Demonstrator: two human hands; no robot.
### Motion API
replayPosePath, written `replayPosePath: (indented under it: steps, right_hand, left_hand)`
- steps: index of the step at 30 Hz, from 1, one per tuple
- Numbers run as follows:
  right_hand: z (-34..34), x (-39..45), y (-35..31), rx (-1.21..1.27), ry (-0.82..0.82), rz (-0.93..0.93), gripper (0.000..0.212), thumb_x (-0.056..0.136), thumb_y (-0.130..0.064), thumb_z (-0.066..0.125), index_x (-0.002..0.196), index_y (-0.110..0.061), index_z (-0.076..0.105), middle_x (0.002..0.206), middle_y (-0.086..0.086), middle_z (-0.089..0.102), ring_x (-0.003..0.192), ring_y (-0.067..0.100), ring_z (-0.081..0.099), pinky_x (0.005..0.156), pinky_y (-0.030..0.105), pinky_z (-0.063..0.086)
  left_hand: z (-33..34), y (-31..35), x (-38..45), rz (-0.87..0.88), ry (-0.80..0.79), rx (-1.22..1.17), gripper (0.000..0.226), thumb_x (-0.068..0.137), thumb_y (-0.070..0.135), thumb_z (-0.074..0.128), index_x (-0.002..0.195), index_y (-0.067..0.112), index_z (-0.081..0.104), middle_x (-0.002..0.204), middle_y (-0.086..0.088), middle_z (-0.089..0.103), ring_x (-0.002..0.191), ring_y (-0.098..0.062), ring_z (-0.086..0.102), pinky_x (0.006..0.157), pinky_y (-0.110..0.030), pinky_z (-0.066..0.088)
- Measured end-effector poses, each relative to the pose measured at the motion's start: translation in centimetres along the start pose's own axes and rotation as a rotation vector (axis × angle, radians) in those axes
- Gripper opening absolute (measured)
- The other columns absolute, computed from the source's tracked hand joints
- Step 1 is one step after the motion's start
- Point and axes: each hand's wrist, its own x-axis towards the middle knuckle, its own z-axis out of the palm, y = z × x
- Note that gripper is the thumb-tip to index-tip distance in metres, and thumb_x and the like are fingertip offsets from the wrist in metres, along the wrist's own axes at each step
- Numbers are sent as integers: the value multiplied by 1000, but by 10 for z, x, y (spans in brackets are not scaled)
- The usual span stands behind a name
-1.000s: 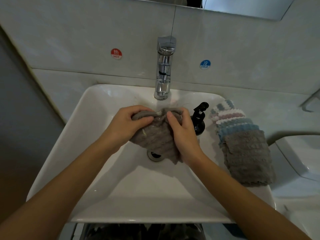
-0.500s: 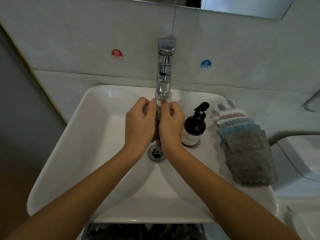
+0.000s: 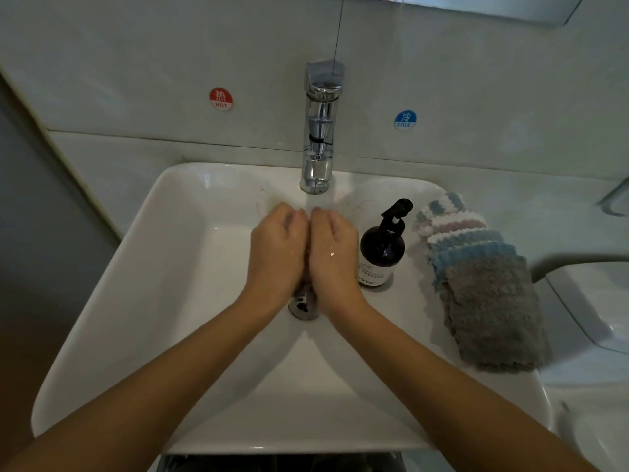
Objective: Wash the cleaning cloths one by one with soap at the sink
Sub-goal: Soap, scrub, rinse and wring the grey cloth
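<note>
both forearms reaching forward and converging, left hand (image 3: 277, 248) and right hand (image 3: 333, 248) pressing side by side, backs up, fingers curling inward, skin glistening wet

- A bathroom or washroom: a white rectangular sink (image 3: 143, 301) fills the middle of the frame, with a chrome tap (image 3: 319, 131) rising at top centre.
- On the pale tiled wall (image 3: 476, 80) behind, a red HOT sticker (image 3: 221, 99) sits left of the tap and a blue COLD sticker (image 3: 405, 119) sits right of it.
- A dark pump soap bottle (image 3: 383, 248) stands on the sink's right rim, beside a fanned stack of cleaning cloths (image 3: 483, 281).
- The edge of a mirror (image 3: 493, 6) shows along the top right.
- A white fixture (image 3: 585, 301) at the right edge is partly cut off.
</note>
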Motion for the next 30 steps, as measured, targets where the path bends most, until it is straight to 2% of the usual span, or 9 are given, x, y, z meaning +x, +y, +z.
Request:
replayPosePath:
  steps: [3,8,12,16,18,21,23,27,30]
  right_hand:
    - [1,-7,-1,-11,-54,10,38,102,-18,47,64,-18,45,58,-3,45,58,11,45,56,30,38]
    - [-1,18,-1,79,37,184,34,101,-25,46,69,-15,47,67,9,48,67,23,49,64,41,42]
    - [0,-18,-2,-17,-75,28,33,102,-19,45,76,-1,53,70,12,51,66,19,49,60,36,43]
    - [2,11,-6,27,32,152,35,101,-21,47,67,-15,46,59,2,46,63,19,48,59,34,40]
    - [0,15,-8,54,65,163,34,101,-23,47,68,-13,46,62,6,46,63,21,48,59,37,42]
    - [-3,-16,-14,32,-63,37,30,103,-15,43,80,1,53,69,10,47,58,10,48,49,23,43]
    - [-3,-23,-14,-22,-129,-20,30,104,-14,42,79,-2,51,65,5,45,50,2,43,45,16,39]
    - [2,18,-9,7,57,84,38,103,-25,45,67,-16,47,63,6,48,63,21,50,59,39,43]
    - [1,8,-7,27,51,38,34,103,-22,44,71,-11,50,66,8,50,63,16,50,58,35,45]
  left_hand:
    - [-4,-2,7,-1,25,-6,37,99,13,46,63,19,40,56,5,44,49,-3,41,52,-22,35]
    - [5,8,-11,28,-72,-45,32,101,16,46,68,14,44,56,1,48,48,-4,45,47,-24,40]
    - [-5,-2,14,18,11,5,37,100,13,45,64,19,40,58,4,42,52,-5,38,55,-26,35]
    - [-2,6,-9,93,-59,2,32,101,16,45,70,17,43,59,5,46,51,-2,45,49,-21,39]
    - [2,11,-14,109,-86,-14,30,102,16,45,72,16,44,60,4,48,51,-3,47,48,-21,41]
    - [-4,4,8,104,6,27,36,101,15,45,66,19,39,59,5,43,52,-2,41,50,-15,34]
    - [-8,0,13,101,20,33,36,101,15,44,66,19,38,60,5,42,52,-3,40,51,-16,33]
    - [1,7,-6,159,-50,24,30,103,17,43,73,22,43,62,7,50,54,-1,50,51,-17,40]
    - [4,7,4,140,-26,12,31,102,17,45,71,23,42,62,8,48,54,0,48,53,-18,39]
